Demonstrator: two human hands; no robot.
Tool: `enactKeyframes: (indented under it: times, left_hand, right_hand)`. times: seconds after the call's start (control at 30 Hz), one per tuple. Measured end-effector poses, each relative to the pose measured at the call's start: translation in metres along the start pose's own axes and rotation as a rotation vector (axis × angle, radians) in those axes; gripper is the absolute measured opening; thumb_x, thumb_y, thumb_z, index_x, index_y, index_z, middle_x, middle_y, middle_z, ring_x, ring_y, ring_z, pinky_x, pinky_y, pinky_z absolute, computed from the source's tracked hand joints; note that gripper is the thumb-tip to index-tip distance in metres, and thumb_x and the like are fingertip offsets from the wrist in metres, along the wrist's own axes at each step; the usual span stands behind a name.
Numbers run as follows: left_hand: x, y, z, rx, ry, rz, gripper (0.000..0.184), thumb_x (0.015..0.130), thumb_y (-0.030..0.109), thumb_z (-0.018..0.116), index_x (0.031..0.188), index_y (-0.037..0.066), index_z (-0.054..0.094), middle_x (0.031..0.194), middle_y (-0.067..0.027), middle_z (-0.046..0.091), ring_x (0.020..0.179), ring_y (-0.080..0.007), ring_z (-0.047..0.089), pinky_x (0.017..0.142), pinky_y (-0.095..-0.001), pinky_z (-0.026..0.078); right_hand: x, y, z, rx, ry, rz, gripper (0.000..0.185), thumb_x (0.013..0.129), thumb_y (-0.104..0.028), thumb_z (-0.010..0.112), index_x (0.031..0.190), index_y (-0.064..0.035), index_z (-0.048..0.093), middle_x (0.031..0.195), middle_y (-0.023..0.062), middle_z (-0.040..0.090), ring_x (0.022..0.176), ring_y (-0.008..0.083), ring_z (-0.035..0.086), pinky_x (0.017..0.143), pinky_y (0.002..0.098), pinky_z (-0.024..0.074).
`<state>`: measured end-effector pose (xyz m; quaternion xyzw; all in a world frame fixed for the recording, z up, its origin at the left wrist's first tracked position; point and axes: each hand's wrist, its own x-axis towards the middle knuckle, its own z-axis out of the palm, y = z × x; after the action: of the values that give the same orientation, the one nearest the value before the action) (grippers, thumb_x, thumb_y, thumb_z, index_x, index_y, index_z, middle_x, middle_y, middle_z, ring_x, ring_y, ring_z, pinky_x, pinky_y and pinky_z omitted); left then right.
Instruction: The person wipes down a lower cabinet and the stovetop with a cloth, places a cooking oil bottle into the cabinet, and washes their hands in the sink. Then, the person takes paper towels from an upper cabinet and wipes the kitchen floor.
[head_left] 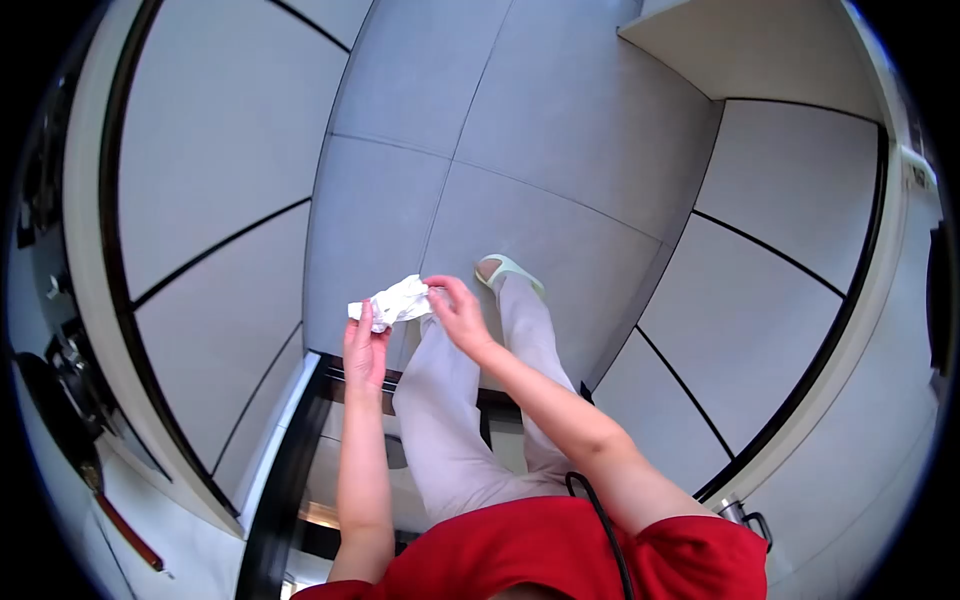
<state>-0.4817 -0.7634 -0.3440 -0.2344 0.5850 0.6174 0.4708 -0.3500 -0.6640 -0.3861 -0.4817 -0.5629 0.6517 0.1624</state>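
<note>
A crumpled white cloth or paper [400, 302] is held out between my two hands, above the grey tiled floor. My left hand [367, 345] grips its left end from below, with the fingers pointing up and bent round it. On the other side, my right hand [458, 312] pinches the right end between thumb and fingers. Both hands are in front of my light trousers, and the thing between them is white all over. I cannot make out whether it is cloth or paper.
White cabinets [225, 130] line the left side and more cabinets [765, 260] the right. A pan [50, 410] with a red-brown handle lies on the left counter beside a stove. A metal mug [735, 510] stands at the lower right. A drawer or open door frame lies below my arms.
</note>
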Motion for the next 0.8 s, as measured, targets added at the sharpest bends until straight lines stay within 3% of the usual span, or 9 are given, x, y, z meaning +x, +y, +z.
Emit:
enactKeyframes:
  times: [0.13,0.27,0.3,0.5,0.63,0.7,0.73,0.8]
  left_hand:
    - [-0.003,0.025,0.035,0.139,-0.049,0.037,0.022,0.091,0.024,0.058,0.108,0.011,0.054,0.104,0.0003,0.059,0.095,-0.0096,0.054,0.078,-0.0238,0.042]
    - [0.009,0.046,0.043,0.333,-0.104,0.031,0.023,0.09,0.02,0.058,0.108,0.005,0.053,0.105,-0.0038,0.059,0.096,-0.0122,0.056,0.084,-0.0268,0.045]
    - [0.015,0.051,0.041,0.341,-0.145,0.019,0.027,0.089,0.017,0.059,0.112,0.002,0.052,0.107,-0.0054,0.059,0.099,-0.0137,0.056,0.088,-0.0277,0.045]
    - [0.034,0.093,0.051,0.643,-0.294,-0.154,0.031,0.088,0.014,0.06,0.115,0.002,0.05,0.107,-0.0059,0.058,0.098,-0.0136,0.056,0.085,-0.026,0.045]
    - [0.049,0.097,0.054,0.781,-0.361,-0.139,0.037,0.088,0.01,0.058,0.121,0.0,0.045,0.108,-0.0074,0.057,0.1,-0.0156,0.054,0.09,-0.03,0.043]
    - [0.052,0.085,0.051,0.847,-0.396,-0.143,0.036,0.088,0.012,0.059,0.12,0.001,0.046,0.108,-0.0074,0.056,0.1,-0.0157,0.054,0.089,-0.0305,0.043]
    - [0.051,0.077,0.049,0.885,-0.43,-0.161,0.035,0.088,0.012,0.059,0.119,0.003,0.047,0.107,-0.0059,0.057,0.099,-0.0147,0.054,0.088,-0.03,0.043]
    - [0.05,0.053,0.048,0.961,-0.491,-0.209,0.034,0.088,0.013,0.059,0.119,0.004,0.048,0.106,-0.0048,0.057,0.098,-0.0141,0.054,0.087,-0.0295,0.043]
  right_hand:
    - [0.009,-0.037,-0.035,0.244,-0.017,0.297,0.024,0.083,-0.015,0.062,0.103,-0.0021,0.059,0.098,0.014,0.06,0.093,0.0267,0.059,0.08,0.0343,0.0462]
    - [0.005,-0.041,-0.024,-0.025,0.152,0.03,0.03,0.081,-0.014,0.063,0.108,-0.0025,0.055,0.1,0.0139,0.058,0.093,0.0271,0.058,0.08,0.0343,0.0461]
    - [0.006,-0.041,-0.017,-0.012,0.194,0.031,0.03,0.081,-0.014,0.063,0.108,-0.0025,0.055,0.1,0.0139,0.058,0.093,0.0271,0.058,0.08,0.0343,0.0461]
    - [-0.008,-0.052,0.03,0.094,0.616,0.136,0.041,0.079,-0.012,0.064,0.116,-0.0029,0.049,0.107,0.0152,0.055,0.1,0.0302,0.053,0.088,0.037,0.0425]
    - [-0.018,-0.023,0.058,0.2,0.846,0.184,0.045,0.079,-0.012,0.064,0.121,-0.0047,0.047,0.113,0.0158,0.052,0.106,0.0316,0.05,0.092,0.0381,0.0404]
    - [-0.034,-0.018,0.054,-0.104,1.032,0.333,0.045,0.081,-0.014,0.062,0.122,-0.0046,0.046,0.119,0.0172,0.049,0.109,0.0328,0.048,0.094,0.0393,0.0391]
    - [-0.042,-0.011,0.055,-0.089,1.057,0.34,0.045,0.081,-0.014,0.062,0.122,-0.0046,0.046,0.119,0.0172,0.049,0.109,0.0328,0.048,0.094,0.0393,0.0391]
    - [-0.058,0.01,0.058,0.229,1.039,0.304,0.048,0.086,-0.022,0.059,0.127,-0.0031,0.042,0.124,0.0178,0.047,0.112,0.0321,0.047,0.095,0.0385,0.039]
